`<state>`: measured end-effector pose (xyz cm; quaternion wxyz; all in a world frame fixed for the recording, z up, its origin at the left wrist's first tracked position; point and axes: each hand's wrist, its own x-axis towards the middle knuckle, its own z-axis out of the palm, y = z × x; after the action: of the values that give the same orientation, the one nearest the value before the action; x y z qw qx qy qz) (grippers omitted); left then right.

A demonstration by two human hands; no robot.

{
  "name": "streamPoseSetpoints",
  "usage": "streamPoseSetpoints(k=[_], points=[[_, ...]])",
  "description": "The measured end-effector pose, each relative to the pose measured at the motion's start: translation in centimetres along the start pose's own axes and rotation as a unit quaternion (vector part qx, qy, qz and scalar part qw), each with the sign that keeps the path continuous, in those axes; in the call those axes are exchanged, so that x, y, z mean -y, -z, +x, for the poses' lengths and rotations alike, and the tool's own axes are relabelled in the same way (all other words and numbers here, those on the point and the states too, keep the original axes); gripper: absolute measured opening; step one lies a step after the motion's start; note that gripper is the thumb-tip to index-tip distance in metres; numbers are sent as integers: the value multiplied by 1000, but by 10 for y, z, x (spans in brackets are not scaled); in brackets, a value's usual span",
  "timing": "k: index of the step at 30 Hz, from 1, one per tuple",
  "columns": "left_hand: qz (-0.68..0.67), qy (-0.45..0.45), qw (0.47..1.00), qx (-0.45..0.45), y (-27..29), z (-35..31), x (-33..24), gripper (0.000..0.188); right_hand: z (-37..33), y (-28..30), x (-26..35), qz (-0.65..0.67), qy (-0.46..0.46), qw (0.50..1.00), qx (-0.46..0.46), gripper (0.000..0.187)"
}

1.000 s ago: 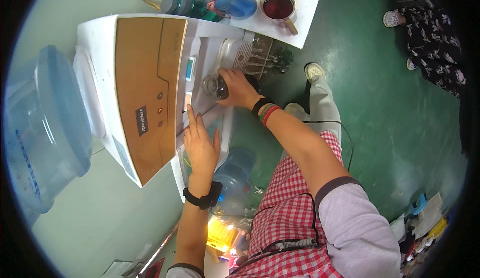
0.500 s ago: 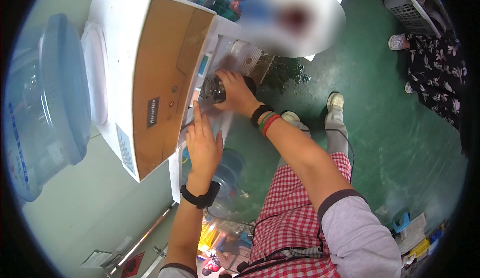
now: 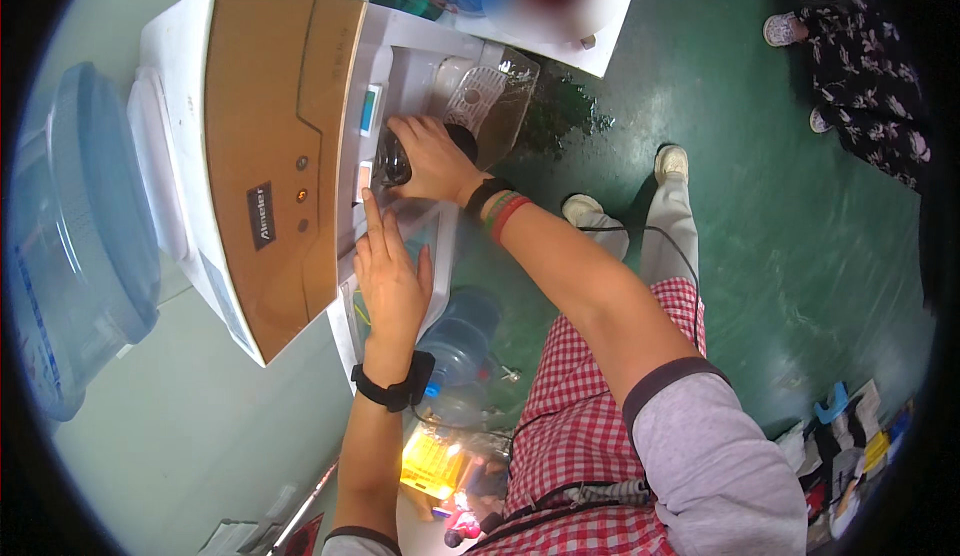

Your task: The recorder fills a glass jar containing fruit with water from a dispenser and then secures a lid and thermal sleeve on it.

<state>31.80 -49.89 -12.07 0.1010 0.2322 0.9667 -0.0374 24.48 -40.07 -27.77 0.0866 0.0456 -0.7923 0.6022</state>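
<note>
A water dispenser (image 3: 270,86) with a white body and a bronze-coloured front takes up the left side. My left hand (image 3: 392,278) has its fingers stretched out, and the index fingertip is at the dispenser's tap (image 3: 363,182) with the orange-pink label. Another tap (image 3: 370,111) carries a blue-green label. My right hand (image 3: 432,161) is wrapped round a dark bottle (image 3: 397,160), its glassy neck end turned toward the taps. Part of the bottle is hidden behind the hand. Whether water runs into it cannot be seen.
A large blue water jug (image 3: 90,236) sits on the dispenser. The drip tray (image 3: 475,96) lies beyond my right hand, with a wet patch (image 3: 565,106) on the green floor beside it. Bottles stand on a white table (image 3: 610,26). Another person's patterned trousers (image 3: 860,86) show at right.
The view has shifted, so the dispenser and both hands sit farther left in the picture. The left finger stays at the tap and the right hand keeps its hold on the bottle.
</note>
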Motion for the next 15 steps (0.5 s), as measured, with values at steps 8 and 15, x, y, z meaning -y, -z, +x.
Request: streamPoseSetpoints(k=[8,15], points=[[12,-10,1000,4,0,-3,0,62,-7,-4,-5,14,39,998,-47,90],[21,-16,1000,-6,-5,-2,4,63,-8,-7,-7,10,49,997,-59,88]])
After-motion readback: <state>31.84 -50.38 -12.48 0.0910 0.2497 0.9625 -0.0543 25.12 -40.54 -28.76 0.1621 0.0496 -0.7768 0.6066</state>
